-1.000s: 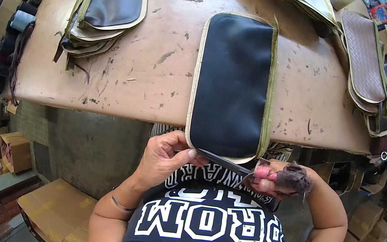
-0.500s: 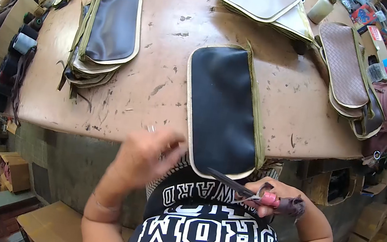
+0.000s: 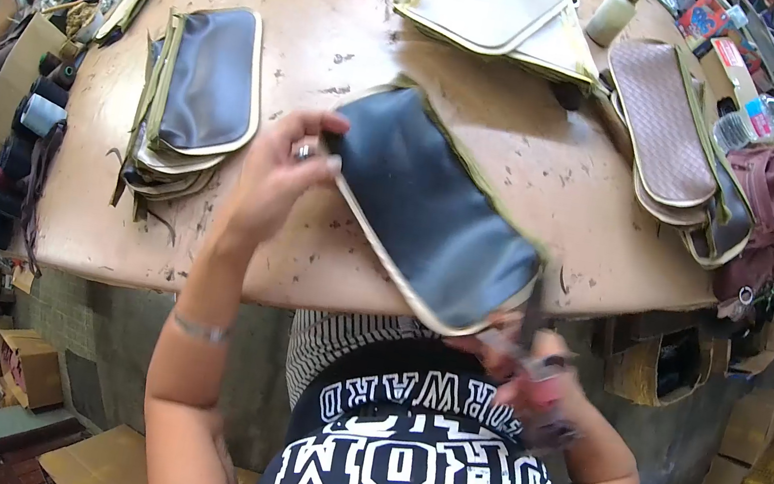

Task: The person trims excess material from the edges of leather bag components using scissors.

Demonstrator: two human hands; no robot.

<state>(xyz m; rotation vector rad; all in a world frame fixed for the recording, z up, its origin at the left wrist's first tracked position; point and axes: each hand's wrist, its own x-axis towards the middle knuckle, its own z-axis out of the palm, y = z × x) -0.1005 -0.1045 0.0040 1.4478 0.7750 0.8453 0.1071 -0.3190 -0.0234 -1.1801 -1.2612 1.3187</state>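
We hold the black panel (image 3: 422, 212) aslant over the surface (image 3: 125, 231), its lower end by the near edge; whether it touches down, we cannot tell. At the panel's upper left corner, our left hand (image 3: 282, 170) pinches the border between thumb and fingers. At its lower right corner, our right hand (image 3: 545, 363), blurred, is closed around scissors (image 3: 534, 316). Left of the panel we see a dark stack (image 3: 215, 83), beyond it a pale stack (image 3: 491, 0), and to its right a brown patterned panel (image 3: 664, 124).

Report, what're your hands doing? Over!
Left hand pinching cream-edged black panel at one corner. Right hand holding scissors, blurred, by opposite end. Nothing seen blocking.
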